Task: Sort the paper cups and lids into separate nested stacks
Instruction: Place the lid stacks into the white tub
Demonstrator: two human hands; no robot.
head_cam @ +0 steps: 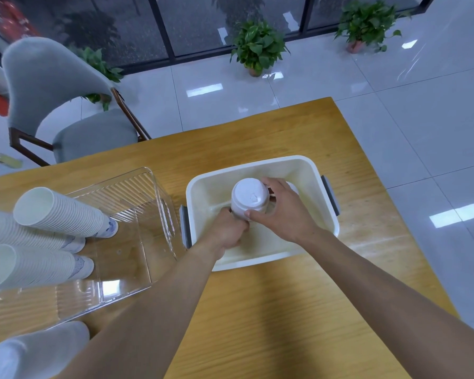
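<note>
Lidded cup (pixel 250 199): held above the white tub (pixel 323 170), which sits near the table's (pixel 271 310) right edge; white lid on top.
Left hand (pixel 227 232): fingers curled round the cup's lower body from below.
Right hand (pixel 281 207): thumb and fingers clamped on the lid's rim, thumb at the near side.
Nested cup stacks (pixel 58 214): three long leaning stacks in the clear bin (pixel 137 242) by the table's left edge.
Step, as I judge it: pulling the lid off so cup and lid can go to separate stacks.
Handling: thin paper wall, light, crushes easily; grip low near the stiffer base. The lid looks stiffer and likely snaps on; lifting at its rim should suit.
Risk: squeezing mid-wall could buckle the cup.
</note>
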